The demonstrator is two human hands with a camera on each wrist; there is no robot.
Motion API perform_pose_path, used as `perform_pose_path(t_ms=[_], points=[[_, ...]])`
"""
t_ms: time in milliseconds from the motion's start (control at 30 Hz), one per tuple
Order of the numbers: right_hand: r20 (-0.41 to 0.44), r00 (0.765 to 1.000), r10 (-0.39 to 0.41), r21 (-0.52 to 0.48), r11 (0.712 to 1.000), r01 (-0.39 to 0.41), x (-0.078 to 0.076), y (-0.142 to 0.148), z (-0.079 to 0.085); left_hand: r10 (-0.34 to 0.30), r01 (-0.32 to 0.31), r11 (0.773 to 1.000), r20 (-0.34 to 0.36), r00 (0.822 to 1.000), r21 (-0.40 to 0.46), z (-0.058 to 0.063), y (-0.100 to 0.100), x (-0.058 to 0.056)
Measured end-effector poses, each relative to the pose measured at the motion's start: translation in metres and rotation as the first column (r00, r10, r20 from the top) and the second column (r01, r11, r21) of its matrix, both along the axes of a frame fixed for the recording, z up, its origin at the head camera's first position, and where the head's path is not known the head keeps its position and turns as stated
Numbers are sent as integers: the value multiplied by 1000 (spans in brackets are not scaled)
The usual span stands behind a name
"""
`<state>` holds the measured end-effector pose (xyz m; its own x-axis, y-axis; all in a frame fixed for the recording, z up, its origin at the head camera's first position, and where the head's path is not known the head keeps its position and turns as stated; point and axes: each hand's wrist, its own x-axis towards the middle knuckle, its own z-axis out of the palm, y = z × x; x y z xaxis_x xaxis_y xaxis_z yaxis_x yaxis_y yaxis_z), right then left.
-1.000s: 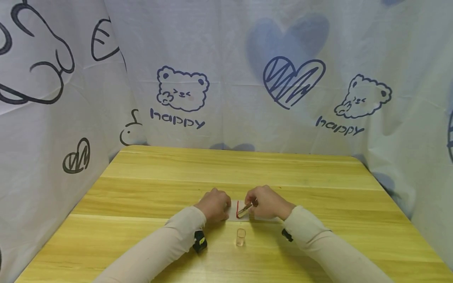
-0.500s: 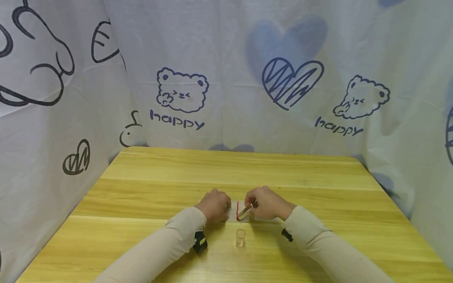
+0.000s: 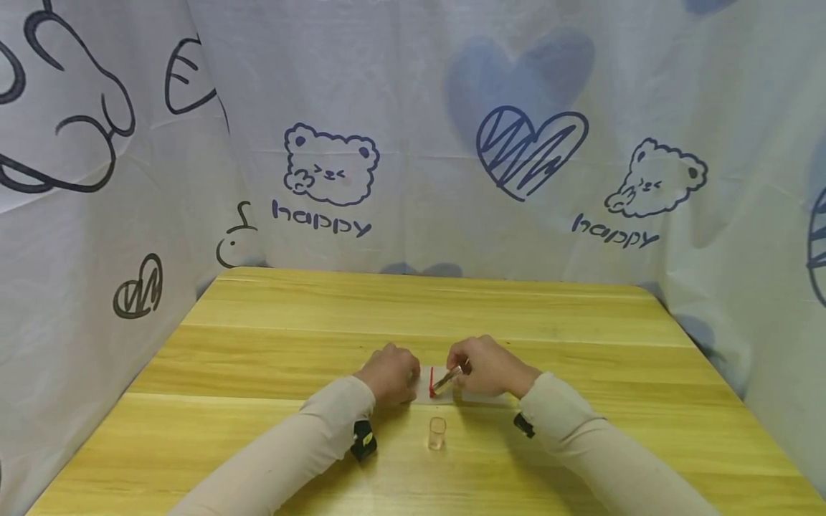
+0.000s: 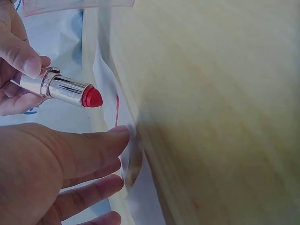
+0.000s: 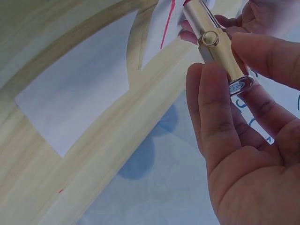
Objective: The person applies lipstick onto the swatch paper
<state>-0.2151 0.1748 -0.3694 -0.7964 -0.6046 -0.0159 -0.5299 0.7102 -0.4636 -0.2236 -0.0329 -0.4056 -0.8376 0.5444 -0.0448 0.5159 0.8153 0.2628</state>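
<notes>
In the head view, my right hand [image 3: 493, 367] pinches a gold lipstick [image 3: 447, 380] between thumb and fingers, its tip tilted down to the left. The red bullet shows in the left wrist view, beyond the metal lipstick tube [image 4: 68, 90]. Its tip lies at the lower end of a red line [image 3: 432, 381] on a piece of white paper [image 3: 424, 373]. My left hand [image 3: 390, 374] rests at that paper's left side, fingers fairly straight in the left wrist view. A second white paper [image 5: 89, 77] lies under and beside my right hand.
A clear pinkish lipstick cap [image 3: 437, 433] stands on the wooden table [image 3: 310, 459] in front of the paper. Small red marks [image 5: 62, 189] dot the tabletop. White curtains [image 3: 413, 86] with drawings hang behind and at both sides.
The lipstick and my right hand have shifted slightly, with the tip staying near the lower end of the red line. My left hand stays in place.
</notes>
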Motion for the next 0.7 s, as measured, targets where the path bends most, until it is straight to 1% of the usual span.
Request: perform_pose_path(t_ms=[167,300,400,500,633,700], points=[[-13,1000,-5,5,1000,5,0,3,2,-3,3,1000,4,1000,-3,2,1,0],[-20,999,-28,10,1000,28,-2,6,1,12,-12,1000,30,999,2,4,2,0],[0,999,-36,-8,999,36,-2,9,1,17,-17,1000,52,998,0,4,4,1],[-3,999,-42,-25,999,42,-2,12,1,5,-5,1000,44,999,5,3,6,1],[-37,998,-58,-34,998,57,-5,19,1,-14,14,1000,8,1000,11,4,10,-1],[-44,997,-61,-37,998,60,-6,22,2,-18,18,1000,2,1000,10,5,12,-2]])
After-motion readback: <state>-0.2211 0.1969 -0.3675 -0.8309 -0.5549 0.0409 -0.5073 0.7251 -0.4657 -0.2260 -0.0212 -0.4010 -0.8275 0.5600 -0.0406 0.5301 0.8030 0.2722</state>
